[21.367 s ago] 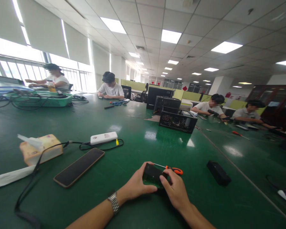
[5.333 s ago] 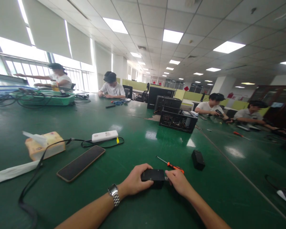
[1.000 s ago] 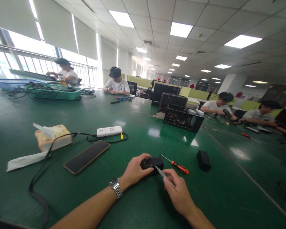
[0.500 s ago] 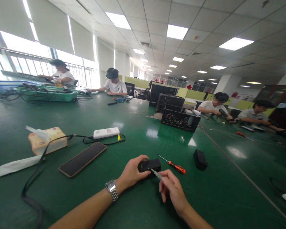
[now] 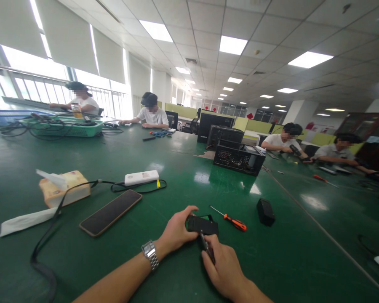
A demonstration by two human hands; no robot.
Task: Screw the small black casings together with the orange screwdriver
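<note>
My left hand [image 5: 177,229], with a metal-band watch on its wrist, grips the left end of a small black box [image 5: 206,226] on the table. One long plate of the box is tilted out of line, and a green strip shows behind it; whether that is a board or the tabletop I cannot tell. My right hand [image 5: 223,266] is closed around a slim pointed tool [image 5: 206,245], its tip at the box's near edge. Its exact kind is partly hidden by the fingers. Just beyond lies a screwdriver [image 5: 235,221] with an orange and black handle.
Another black block [image 5: 265,211] stands to the right. A phone [image 5: 111,212], a tissue pack [image 5: 65,189] and a white power strip [image 5: 141,177] with a black cable lie left. Farther back are an opened computer case [image 5: 238,160] and a green basket [image 5: 63,127]. Several people sit around.
The plate of the black box has come out of line, showing green behind it. My right hand has turned and moved down slightly, with the tool now pointing more steeply at the near edge.
</note>
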